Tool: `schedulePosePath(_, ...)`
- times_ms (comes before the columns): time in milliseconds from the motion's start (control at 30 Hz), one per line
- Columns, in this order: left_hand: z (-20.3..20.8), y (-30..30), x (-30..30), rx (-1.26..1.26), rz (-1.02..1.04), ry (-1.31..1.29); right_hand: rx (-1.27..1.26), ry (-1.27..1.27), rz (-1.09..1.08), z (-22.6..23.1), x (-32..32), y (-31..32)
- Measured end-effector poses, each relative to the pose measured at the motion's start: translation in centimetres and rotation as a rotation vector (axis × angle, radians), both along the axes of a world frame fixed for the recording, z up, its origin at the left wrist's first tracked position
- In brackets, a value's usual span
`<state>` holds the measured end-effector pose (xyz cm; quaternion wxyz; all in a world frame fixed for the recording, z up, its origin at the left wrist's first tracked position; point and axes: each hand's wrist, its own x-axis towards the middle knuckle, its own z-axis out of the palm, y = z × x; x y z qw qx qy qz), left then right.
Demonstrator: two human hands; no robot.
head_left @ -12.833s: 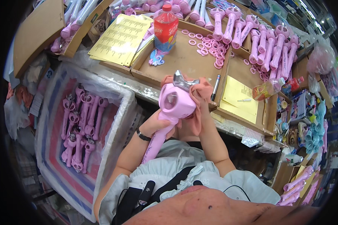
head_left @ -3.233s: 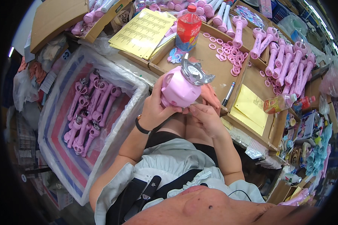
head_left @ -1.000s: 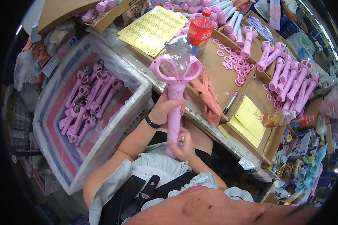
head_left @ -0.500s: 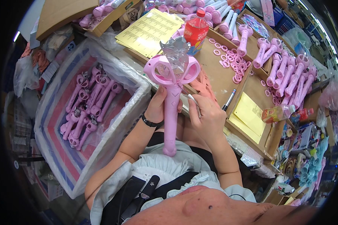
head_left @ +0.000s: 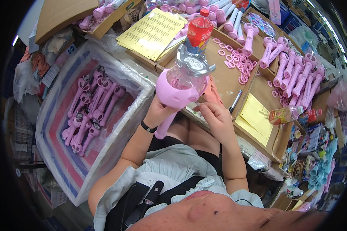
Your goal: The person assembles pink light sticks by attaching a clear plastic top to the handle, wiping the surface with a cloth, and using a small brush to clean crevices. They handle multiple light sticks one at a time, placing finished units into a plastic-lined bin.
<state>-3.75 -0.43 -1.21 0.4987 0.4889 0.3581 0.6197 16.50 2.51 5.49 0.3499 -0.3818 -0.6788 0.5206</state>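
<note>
In my left hand (head_left: 158, 112) is a pink toy wand (head_left: 174, 92), gripped just below its bulbous head with the fingers wrapped round. The wand leans away from me, its handle pointing down toward my lap. A clear dome (head_left: 186, 79) with a silver crown-like cap (head_left: 197, 64) tops it. Close to the right side of the head, my right hand (head_left: 218, 118) is closed in a pinch on a thin white stick; most of the stick is hidden by the fingers and the wand. Whether its tip touches the wand, I cannot tell.
On my left stands a striped, plastic-lined bin (head_left: 140, 101) with several finished-looking wands (head_left: 100, 93). The worktable holds pink rings (head_left: 241, 65), yellow sheets (head_left: 152, 32), a red-capped drink bottle (head_left: 199, 32), a marker (head_left: 236, 101), and rows of pink handles (head_left: 302, 79).
The wand has tipped and turned in my left hand, its cap now facing up toward me. My right hand has shifted slightly right, and less of the white stick shows.
</note>
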Motion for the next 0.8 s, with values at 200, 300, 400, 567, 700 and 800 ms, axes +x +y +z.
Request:
schedulePosePath(200, -0.4, 0.0, 0.0, 0.213, 0.186, 0.242, -0.771, 0.451, 0.346, -0.6, 0.5, 0.6)
schedulePosePath(300, -1.1, -0.2, -0.2, 0.323, 0.209, 0.274, -0.295, 0.197, 0.023, -0.9, -0.3, -1.0)
schedulePosePath(400, -1.8, -0.2, -0.6, 0.278, 0.201, 0.384, -0.269, 0.135, 0.045, -0.7, -0.1, -1.1)
schedulePosePath(567, -2.0, -0.3, -0.9, 0.252, 0.056, 0.200, -0.706, 0.234, 0.151, -0.9, 1.0, 0.3)
schedulePosePath(700, -1.5, -0.4, -1.2, 0.301, 0.125, 0.404, -0.076, 0.134, 0.034, -2.2, 0.1, -0.5)
schedulePosePath(800, -1.2, -0.5, -1.0, 0.274, 0.136, 0.374, 0.182, 0.029, -0.021, -2.7, -0.4, -1.0)
